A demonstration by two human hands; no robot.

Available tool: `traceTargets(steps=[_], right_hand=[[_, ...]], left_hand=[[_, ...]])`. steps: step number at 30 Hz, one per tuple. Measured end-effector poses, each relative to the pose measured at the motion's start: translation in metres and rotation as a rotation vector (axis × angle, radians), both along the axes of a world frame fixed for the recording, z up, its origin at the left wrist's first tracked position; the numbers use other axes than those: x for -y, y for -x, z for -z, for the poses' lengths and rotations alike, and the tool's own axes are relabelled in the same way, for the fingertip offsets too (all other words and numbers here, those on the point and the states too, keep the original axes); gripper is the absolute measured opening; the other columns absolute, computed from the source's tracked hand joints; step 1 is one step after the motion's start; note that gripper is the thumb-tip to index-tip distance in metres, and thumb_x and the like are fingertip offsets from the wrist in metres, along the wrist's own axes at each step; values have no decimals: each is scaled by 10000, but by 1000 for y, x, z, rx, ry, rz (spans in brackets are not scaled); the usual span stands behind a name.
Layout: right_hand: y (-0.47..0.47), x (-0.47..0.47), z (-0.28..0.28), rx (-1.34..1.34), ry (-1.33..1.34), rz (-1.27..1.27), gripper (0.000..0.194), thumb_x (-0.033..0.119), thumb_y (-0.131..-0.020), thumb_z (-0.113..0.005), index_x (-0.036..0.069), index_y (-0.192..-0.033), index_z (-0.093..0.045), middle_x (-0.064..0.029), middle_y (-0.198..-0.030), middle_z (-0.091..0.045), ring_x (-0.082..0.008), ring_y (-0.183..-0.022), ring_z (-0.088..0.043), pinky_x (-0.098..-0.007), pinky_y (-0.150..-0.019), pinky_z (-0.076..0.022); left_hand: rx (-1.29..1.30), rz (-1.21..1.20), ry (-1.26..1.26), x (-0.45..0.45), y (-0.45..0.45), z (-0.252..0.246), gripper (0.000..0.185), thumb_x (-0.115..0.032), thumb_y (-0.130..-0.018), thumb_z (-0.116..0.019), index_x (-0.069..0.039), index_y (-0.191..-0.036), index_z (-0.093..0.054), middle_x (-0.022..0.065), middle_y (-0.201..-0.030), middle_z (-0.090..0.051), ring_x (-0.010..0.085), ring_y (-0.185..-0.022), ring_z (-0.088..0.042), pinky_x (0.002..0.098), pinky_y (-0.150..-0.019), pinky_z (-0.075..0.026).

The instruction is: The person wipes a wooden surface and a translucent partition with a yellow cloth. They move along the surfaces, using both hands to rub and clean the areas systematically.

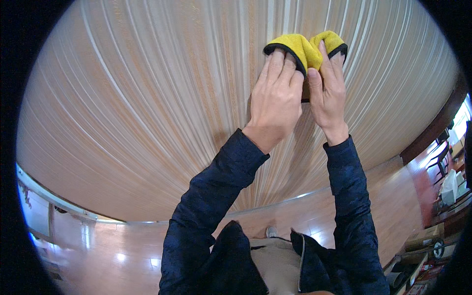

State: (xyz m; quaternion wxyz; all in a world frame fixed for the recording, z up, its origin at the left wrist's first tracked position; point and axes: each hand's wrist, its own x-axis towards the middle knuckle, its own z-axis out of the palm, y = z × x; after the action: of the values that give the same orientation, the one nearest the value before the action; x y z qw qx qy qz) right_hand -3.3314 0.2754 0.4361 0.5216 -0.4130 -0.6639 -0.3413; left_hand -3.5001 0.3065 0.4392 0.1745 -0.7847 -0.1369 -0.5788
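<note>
A yellow towelling cloth (303,49) with black edging lies bunched against a wall covered in striped wallpaper (177,92). My left hand (276,90) has its fingertips tucked beneath the left fold of the cloth. Under the right fold go some fingers of my right hand (329,92), while its index finger rests along the outside. Both palms face the wall, and the thumb of the right hand points up between the hands. A dark-edged brownish patch shows in the gap between them; I cannot tell what it is.
Below the wall runs a shiny tiled floor (140,243), with a shoe (271,231) on it. At the lower right are a cardboard box (424,236) and assorted goods. Farther right stands a dark chair (438,160) near a bright window. A dark baseboard or frame (435,127) borders the wall's right end.
</note>
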Motion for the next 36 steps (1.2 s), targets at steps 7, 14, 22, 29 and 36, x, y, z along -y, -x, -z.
traceTargets(steps=[7, 14, 22, 29, 36], right_hand=[[15, 13, 167, -129, 376, 16, 623, 214, -1025, -616, -16, -1573, -427, -333, -1568, -418, -569, -1492, -292, -631, -1257, -182], [79, 39, 222, -57, 411, 16, 661, 246, -999, -652, -48, -1551, -438, -338, -1553, -426, -564, -1485, -314, -668, -1248, -168], [96, -11, 18, -20, 18, -114, 578, 235, -1054, -602, -13, -1558, -461, -288, -1455, -572, -467, -1465, -416, -588, -1269, -173], [135, 1, 151, -15, 279, -38, 620, 204, -1036, -608, -59, -1564, -418, -352, -1569, -413, -533, -1506, -315, -606, -1270, -153], [163, 13, 205, 31, 405, -130, 638, 203, -1023, -614, -78, -1558, -408, -333, -1578, -402, -539, -1511, -288, -693, -1242, -123]], left_hand=[[-75, 73, 441, 8, 7, 158, 308, -100, -895, -620, 80, -1139, -672, 287, -1262, -625, 478, -1346, -509, 541, -1182, -387], [-173, -74, 323, 30, 76, 223, 287, -126, -917, -595, 68, -1117, -661, 272, -1287, -624, 459, -1348, -519, 581, -1236, -318], [156, -209, -40, 1, 93, 24, 193, -91, -846, -671, 40, -979, -717, 219, -1178, -689, 404, -1267, -582, 637, -1236, -266], [28, -241, 212, 11, 129, 153, 309, -118, -836, -632, 40, -1088, -715, 212, -1216, -693, 396, -1322, -561, 606, -1249, -271], [-57, -280, 336, 24, 163, 205, 342, -131, -855, -640, 65, -1129, -701, 240, -1275, -666, 426, -1354, -536, 593, -1230, -322]])
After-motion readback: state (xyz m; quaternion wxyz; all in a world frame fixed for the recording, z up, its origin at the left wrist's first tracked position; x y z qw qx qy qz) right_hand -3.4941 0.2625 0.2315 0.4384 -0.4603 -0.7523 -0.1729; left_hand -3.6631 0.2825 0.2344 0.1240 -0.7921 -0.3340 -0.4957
